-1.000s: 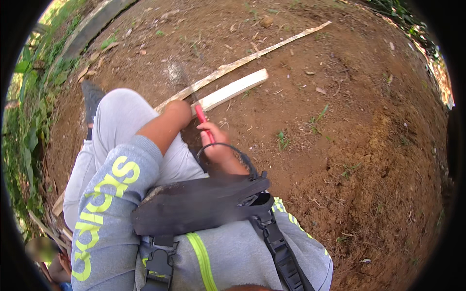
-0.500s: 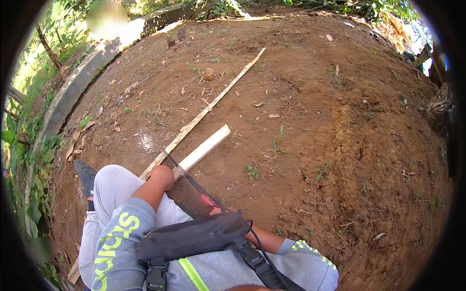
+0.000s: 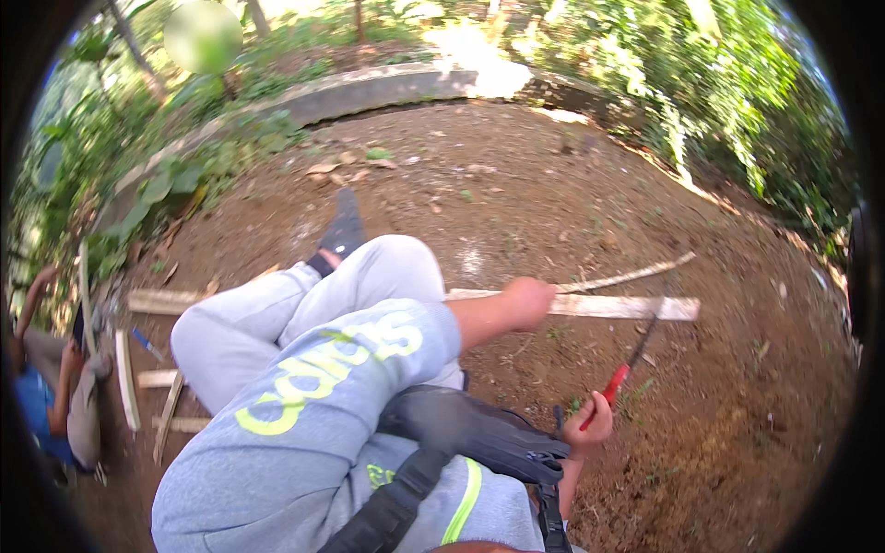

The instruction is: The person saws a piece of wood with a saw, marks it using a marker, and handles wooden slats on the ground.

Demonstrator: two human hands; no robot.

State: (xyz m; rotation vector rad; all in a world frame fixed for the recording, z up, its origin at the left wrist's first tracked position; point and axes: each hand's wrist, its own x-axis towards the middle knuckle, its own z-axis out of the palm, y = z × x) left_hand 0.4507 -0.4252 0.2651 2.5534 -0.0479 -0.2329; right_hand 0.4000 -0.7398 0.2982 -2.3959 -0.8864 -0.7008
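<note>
My left hand (image 3: 529, 304) is closed around a pale wooden board (image 3: 627, 307) that extends right from beside my raised knee. Along the board's far side runs a thin, rough wooden strip (image 3: 636, 272), its near end hidden by the hand. My right hand (image 3: 590, 429) is wrapped round the red handle of a saw (image 3: 643, 343), lower right of the board. The saw's narrow dark blade slants up across the board's right end and is blurred; whether it touches the wood I cannot tell.
Another person (image 3: 55, 396) in blue sits at the far left among wooden slats (image 3: 126, 380) and a blue-handled tool (image 3: 146, 341). More wood (image 3: 164, 301) lies beside my leg. A low concrete kerb (image 3: 369, 95) curves behind, with bushes beyond. Pale dust (image 3: 471, 263) marks the soil.
The view has swung left, bringing the other person and slats into sight. The saw has moved from across the wood close by my left hand to the board's right end.
</note>
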